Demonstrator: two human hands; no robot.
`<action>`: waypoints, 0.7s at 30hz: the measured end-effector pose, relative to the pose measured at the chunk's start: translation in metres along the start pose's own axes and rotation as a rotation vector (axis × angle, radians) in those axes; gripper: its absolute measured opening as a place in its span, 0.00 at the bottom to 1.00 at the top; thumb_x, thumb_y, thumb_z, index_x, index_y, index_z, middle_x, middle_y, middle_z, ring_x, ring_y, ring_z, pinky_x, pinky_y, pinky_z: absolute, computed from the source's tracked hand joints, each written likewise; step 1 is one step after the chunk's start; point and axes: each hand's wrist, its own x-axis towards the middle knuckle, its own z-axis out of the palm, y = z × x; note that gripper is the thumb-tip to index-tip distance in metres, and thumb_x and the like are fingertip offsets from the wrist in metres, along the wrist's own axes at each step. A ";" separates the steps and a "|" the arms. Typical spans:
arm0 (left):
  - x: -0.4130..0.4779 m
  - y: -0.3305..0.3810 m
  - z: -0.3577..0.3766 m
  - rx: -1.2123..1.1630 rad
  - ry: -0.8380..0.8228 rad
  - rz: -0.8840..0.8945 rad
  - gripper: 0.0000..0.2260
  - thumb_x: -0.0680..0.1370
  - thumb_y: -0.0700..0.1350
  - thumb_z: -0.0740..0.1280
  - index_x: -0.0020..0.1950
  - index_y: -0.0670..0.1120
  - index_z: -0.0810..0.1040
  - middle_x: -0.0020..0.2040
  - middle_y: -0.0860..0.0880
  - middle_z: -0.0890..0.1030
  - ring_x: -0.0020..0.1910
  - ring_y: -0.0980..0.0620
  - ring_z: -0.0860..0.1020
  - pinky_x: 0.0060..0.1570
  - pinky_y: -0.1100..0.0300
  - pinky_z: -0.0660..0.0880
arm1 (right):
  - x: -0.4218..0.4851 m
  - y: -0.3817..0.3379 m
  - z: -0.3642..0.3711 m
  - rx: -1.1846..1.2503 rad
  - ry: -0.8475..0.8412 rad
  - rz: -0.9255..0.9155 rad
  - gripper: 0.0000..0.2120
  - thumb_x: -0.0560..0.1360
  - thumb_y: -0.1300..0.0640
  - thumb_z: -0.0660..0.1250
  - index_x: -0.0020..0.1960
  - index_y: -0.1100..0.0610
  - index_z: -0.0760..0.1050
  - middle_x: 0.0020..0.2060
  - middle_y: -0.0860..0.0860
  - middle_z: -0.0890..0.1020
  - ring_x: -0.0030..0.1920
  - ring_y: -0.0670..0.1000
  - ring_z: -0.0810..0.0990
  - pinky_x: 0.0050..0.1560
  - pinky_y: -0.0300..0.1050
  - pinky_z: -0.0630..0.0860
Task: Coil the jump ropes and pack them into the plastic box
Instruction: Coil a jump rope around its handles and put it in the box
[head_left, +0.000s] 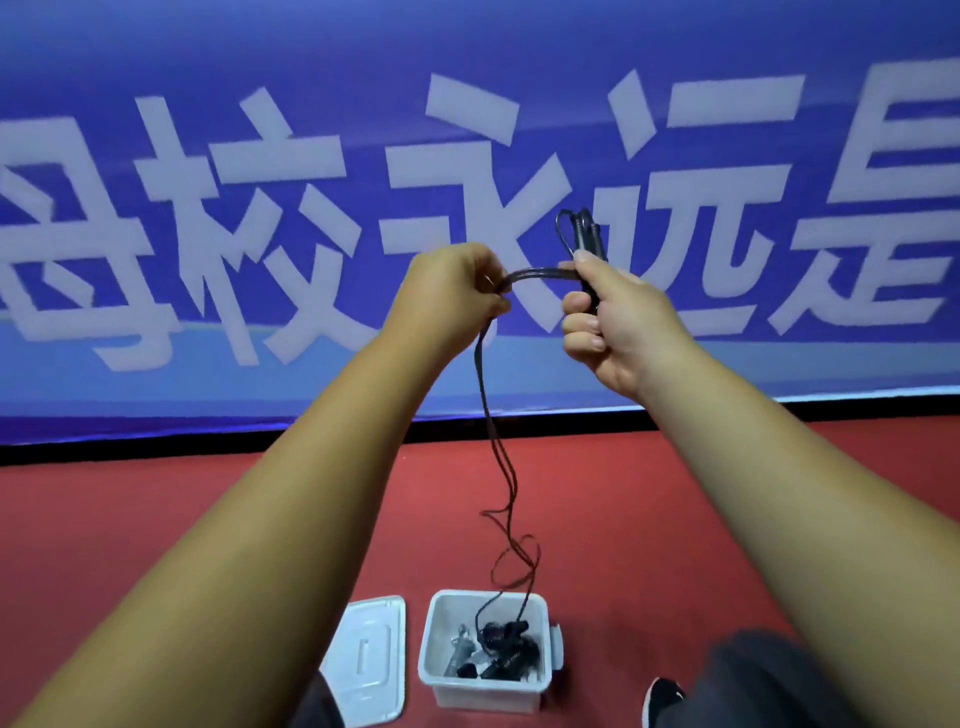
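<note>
Both arms are raised in front of me. My right hand grips the black handles of a jump rope, which stick up above the fist. A short stretch of the black rope bridges over to my left hand, which is closed around it. From the left hand the doubled cord hangs down in loose loops into the white plastic box on the floor below. Other black jump ropes lie inside the box.
The box's clear lid lies flat on the red floor just left of the box. My black shoe and dark trouser leg are at the lower right. A blue banner with large white characters fills the wall ahead.
</note>
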 end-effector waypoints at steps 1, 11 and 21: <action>0.002 0.010 -0.011 0.037 -0.005 0.024 0.06 0.73 0.42 0.78 0.47 0.52 0.84 0.39 0.55 0.84 0.39 0.57 0.83 0.37 0.61 0.77 | -0.004 -0.011 0.005 -0.004 -0.001 -0.024 0.09 0.83 0.52 0.69 0.59 0.57 0.78 0.32 0.49 0.70 0.28 0.47 0.60 0.24 0.38 0.57; -0.009 0.043 -0.083 -0.383 -0.179 -0.098 0.04 0.75 0.44 0.79 0.48 0.45 0.88 0.50 0.45 0.87 0.46 0.45 0.87 0.49 0.50 0.85 | -0.030 -0.067 0.035 -0.065 -0.041 -0.143 0.08 0.84 0.54 0.69 0.59 0.56 0.75 0.33 0.50 0.70 0.29 0.47 0.60 0.25 0.39 0.58; -0.048 -0.026 -0.045 -0.857 -0.459 -0.173 0.11 0.87 0.46 0.61 0.64 0.43 0.79 0.50 0.45 0.81 0.37 0.51 0.63 0.39 0.59 0.65 | -0.012 -0.009 0.021 -0.078 -0.052 -0.036 0.10 0.83 0.54 0.68 0.61 0.57 0.75 0.32 0.49 0.69 0.28 0.47 0.59 0.25 0.39 0.56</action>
